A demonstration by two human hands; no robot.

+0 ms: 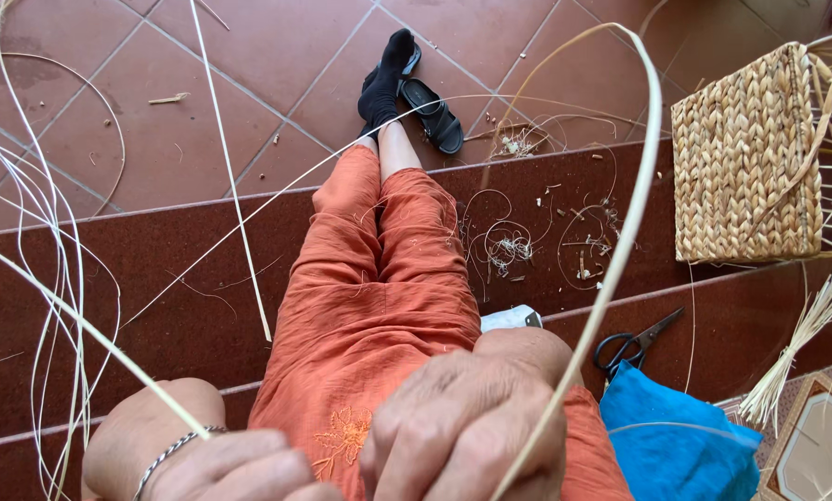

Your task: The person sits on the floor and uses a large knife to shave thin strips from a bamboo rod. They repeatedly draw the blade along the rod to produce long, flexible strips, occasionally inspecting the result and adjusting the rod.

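Observation:
My right hand (467, 422) is closed low in the middle of the view around a pale flat rattan strip (631, 218) that arcs up and over to the right. My left hand (214, 466), with a metal bracelet on the wrist, sits at the bottom left, fingers curled on thin pale strands (73, 320) that run off to the upper left. Both hands rest over my lap in orange trousers (370, 297).
A woven straw basket (748, 158) stands on the step at right. Black scissors (631, 345) lie next to a blue cloth (671, 436). Loose rattan strands (26, 199) spread at left, a cut bundle (806, 339) at right, shavings (509, 249) on the red step. Black sandals (430, 111) on the tiles.

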